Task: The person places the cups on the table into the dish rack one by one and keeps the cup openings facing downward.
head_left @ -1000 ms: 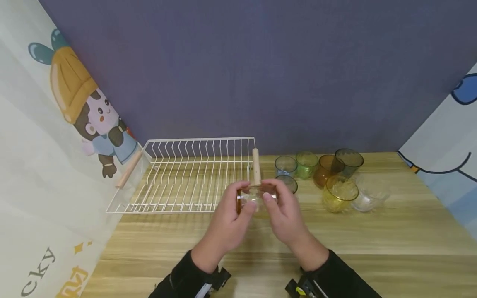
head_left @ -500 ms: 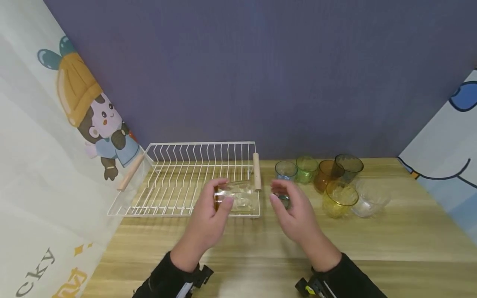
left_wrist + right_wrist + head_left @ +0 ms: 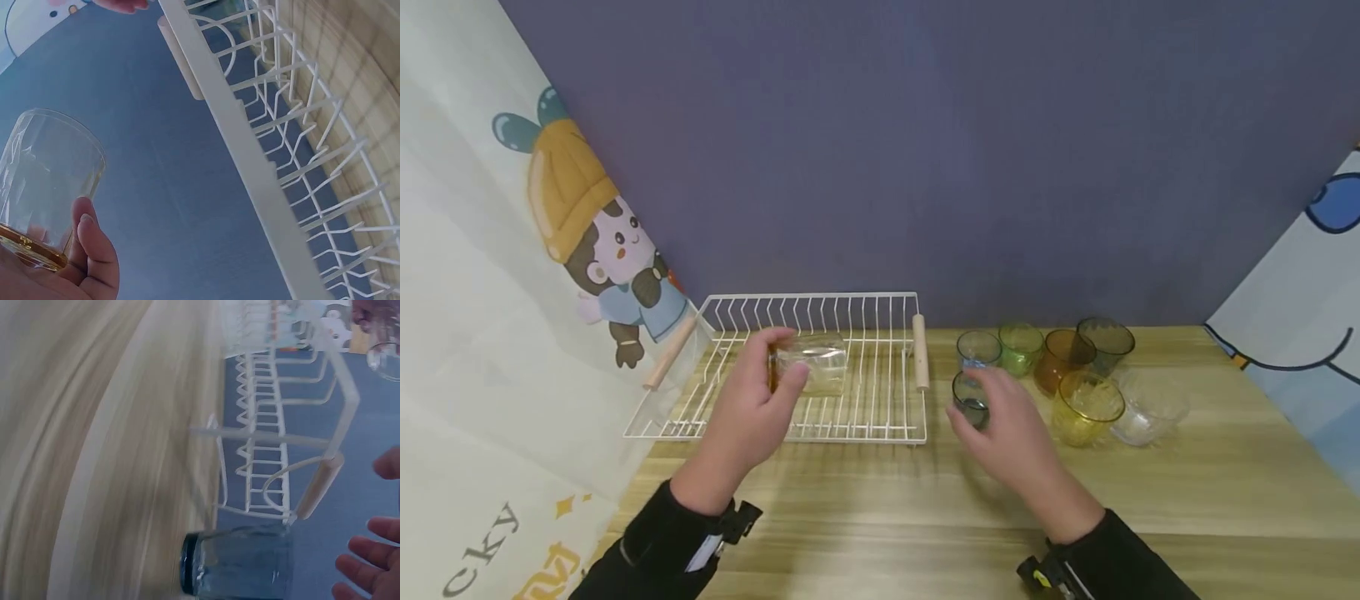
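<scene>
My left hand (image 3: 748,408) holds a clear drinking glass (image 3: 823,358) sideways above the white wire dish rack (image 3: 812,294). Its thumb and fingers grip the amber-tinted base, and the mouth points right. In the left wrist view, the glass (image 3: 53,165) shows a plain, transparent wall. Over on the right, my right hand (image 3: 1015,433) has its fingers spread and holds nothing. Closest to it is a small grey-blue glass (image 3: 972,404), which stands upright on the table between thumb and fingers in the head view. The right wrist view shows that glass (image 3: 240,562) apart from the fingers.
Behind the right hand stand blue (image 3: 978,350), green (image 3: 1020,348), brown (image 3: 1063,367) and dark grey (image 3: 1107,342) glasses. A yellow glass (image 3: 1088,412) and a clear one (image 3: 1146,412) are nearer. Wooden handles (image 3: 921,354) flank the rack, against a dark blue backdrop (image 3: 925,167).
Both hands were on the clear glass; the right let go and moved right to the grey-blue glass. My left hand carried the clear glass left, over the rack.
</scene>
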Available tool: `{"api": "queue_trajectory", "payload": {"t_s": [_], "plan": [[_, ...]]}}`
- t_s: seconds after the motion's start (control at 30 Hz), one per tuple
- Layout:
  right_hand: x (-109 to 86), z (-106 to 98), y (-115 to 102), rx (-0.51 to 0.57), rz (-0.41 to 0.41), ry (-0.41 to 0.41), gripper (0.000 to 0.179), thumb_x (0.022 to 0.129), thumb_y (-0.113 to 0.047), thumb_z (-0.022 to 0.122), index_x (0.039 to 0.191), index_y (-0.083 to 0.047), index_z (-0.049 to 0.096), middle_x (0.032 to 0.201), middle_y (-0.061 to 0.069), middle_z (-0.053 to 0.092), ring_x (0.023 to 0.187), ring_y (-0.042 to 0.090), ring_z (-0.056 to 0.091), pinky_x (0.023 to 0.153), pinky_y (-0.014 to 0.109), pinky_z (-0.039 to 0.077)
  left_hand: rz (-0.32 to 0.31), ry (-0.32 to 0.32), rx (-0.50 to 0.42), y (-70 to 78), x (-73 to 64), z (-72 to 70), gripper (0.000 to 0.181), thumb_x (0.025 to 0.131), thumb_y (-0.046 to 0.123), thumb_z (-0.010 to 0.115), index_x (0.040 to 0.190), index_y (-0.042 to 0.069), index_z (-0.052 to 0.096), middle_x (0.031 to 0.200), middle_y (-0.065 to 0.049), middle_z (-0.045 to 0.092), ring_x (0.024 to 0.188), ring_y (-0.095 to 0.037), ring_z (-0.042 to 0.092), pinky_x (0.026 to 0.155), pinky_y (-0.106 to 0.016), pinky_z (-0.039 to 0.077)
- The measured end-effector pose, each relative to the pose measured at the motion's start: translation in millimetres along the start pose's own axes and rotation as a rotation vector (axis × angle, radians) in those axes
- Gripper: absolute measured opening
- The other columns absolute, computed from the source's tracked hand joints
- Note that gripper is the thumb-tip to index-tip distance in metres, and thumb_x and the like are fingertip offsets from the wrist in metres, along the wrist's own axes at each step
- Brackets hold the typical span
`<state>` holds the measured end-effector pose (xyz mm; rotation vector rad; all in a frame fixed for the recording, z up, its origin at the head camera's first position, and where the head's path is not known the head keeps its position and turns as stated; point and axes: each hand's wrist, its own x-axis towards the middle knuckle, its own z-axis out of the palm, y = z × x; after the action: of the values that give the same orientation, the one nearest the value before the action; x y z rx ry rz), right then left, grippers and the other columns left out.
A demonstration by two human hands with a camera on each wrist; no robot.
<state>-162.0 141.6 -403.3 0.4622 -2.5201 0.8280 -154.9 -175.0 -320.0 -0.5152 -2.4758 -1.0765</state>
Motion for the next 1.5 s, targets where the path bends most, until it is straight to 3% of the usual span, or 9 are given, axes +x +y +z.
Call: {"api": "queue_trajectory", "payload": {"t_s": [0.13, 0.33, 0.5, 0.67, 0.77, 0.9, 1.03, 1.23, 1.5], "plan": [[1.6, 4.2, 9.4, -0.113, -0.025, -0.033, 0.062, 0.086, -0.04, 0.069, 0.132, -0.001, 0.053, 0.129, 0.015, 0.056, 0.12, 0.034, 0.05, 0.102, 0.056, 0.041, 0.003, -0.037, 0.067, 1.1, 2.4, -3.3, 0.049, 0.102, 0.04, 0.047, 0.14, 0.01, 0.041, 0.113, -0.004, 0.05, 0.08, -0.019, 0.046, 0.07, -0.038, 0.043], [2.9, 7.1, 23.6, -0.214, -0.051, -0.103, 0.063, 0.086, -0.047, 0.067, 0.129, -0.003, 0.055, 0.129, 0.014, 0.056, 0.119, 0.034, 0.051, 0.101, 0.056, 0.043, -0.014, -0.07, 0.166, -1.5, 7.4, -13.0, 0.054, 0.101, 0.045, 0.045, 0.14, 0.009, 0.041, 0.122, -0.007, 0.049, 0.09, -0.021, 0.048, 0.078, -0.041, 0.045], [8.0, 5.5, 33.2, -0.28, -0.072, -0.134, 0.067, 0.087, -0.05, 0.065, 0.132, -0.002, 0.052, 0.128, 0.016, 0.056, 0.118, 0.035, 0.051, 0.099, 0.056, 0.044, -0.048, -0.096, 0.196, -4.4, 15.2, -30.6, 0.057, 0.1, 0.047, 0.046, 0.14, 0.007, 0.04, 0.12, -0.008, 0.049, 0.087, -0.022, 0.047, 0.076, -0.039, 0.043], [12.4, 4.7, 39.4, -0.292, -0.058, -0.145, 0.07, 0.087, -0.053, 0.063, 0.132, -0.001, 0.052, 0.127, 0.017, 0.055, 0.118, 0.035, 0.051, 0.098, 0.055, 0.046, -0.09, -0.128, 0.283, -7.9, 30.1, -49.4, 0.067, 0.098, 0.057, 0.042, 0.142, 0.006, 0.038, 0.113, -0.01, 0.05, 0.083, -0.023, 0.049, 0.072, -0.04, 0.044], [12.4, 4.6, 40.8, -0.305, -0.043, -0.172, 0.072, 0.088, -0.054, 0.062, 0.133, 0.0, 0.051, 0.128, 0.018, 0.054, 0.119, 0.036, 0.05, 0.098, 0.055, 0.046, -0.109, -0.181, 0.357, -13.8, 42.4, -58.0, 0.072, 0.096, 0.062, 0.041, 0.14, 0.004, 0.038, 0.106, -0.01, 0.051, 0.083, -0.024, 0.051, 0.07, -0.04, 0.045], [12.3, 5.6, 41.9, -0.336, -0.04, -0.214, 0.073, 0.089, -0.057, 0.06, 0.134, -0.001, 0.05, 0.13, 0.018, 0.054, 0.12, 0.037, 0.049, 0.1, 0.055, 0.045, -0.13, -0.318, 0.509, -30.3, 56.0, -64.4, 0.07, 0.094, 0.064, 0.044, 0.131, 0.005, 0.042, 0.097, -0.007, 0.054, 0.075, -0.021, 0.053, 0.062, -0.036, 0.046], [14.5, 7.7, 43.0, -0.348, -0.046, -0.243, 0.075, 0.089, -0.06, 0.057, 0.137, -0.002, 0.049, 0.133, 0.017, 0.052, 0.123, 0.036, 0.047, 0.101, 0.055, 0.044, -0.108, -0.429, 0.664, -49.8, 65.9, -69.3, 0.059, 0.094, 0.06, 0.048, 0.121, 0.007, 0.045, 0.093, -0.007, 0.054, 0.068, -0.02, 0.053, 0.055, -0.035, 0.045], [19.4, 10.0, 43.3, -0.377, -0.042, -0.269, 0.078, 0.09, -0.059, 0.056, 0.139, 0.0, 0.046, 0.135, 0.019, 0.051, 0.125, 0.038, 0.046, 0.105, 0.055, 0.04, -0.062, -0.52, 0.771, -64.6, 83.7, -71.6, 0.05, 0.094, 0.054, 0.052, 0.109, 0.007, 0.045, 0.089, -0.008, 0.053, 0.068, -0.02, 0.052, 0.057, -0.037, 0.044], [22.1, 19.3, 42.2, -0.379, -0.018, -0.245, 0.076, 0.088, -0.057, 0.061, 0.136, 0.001, 0.049, 0.131, 0.02, 0.053, 0.121, 0.039, 0.048, 0.1, 0.055, 0.044, -0.004, -0.57, 0.883, -79.8, 94.9, -75.3, 0.052, 0.095, 0.045, 0.054, 0.121, 0.001, 0.047, 0.094, -0.012, 0.055, 0.068, -0.021, 0.054, 0.059, -0.04, 0.047]]}}
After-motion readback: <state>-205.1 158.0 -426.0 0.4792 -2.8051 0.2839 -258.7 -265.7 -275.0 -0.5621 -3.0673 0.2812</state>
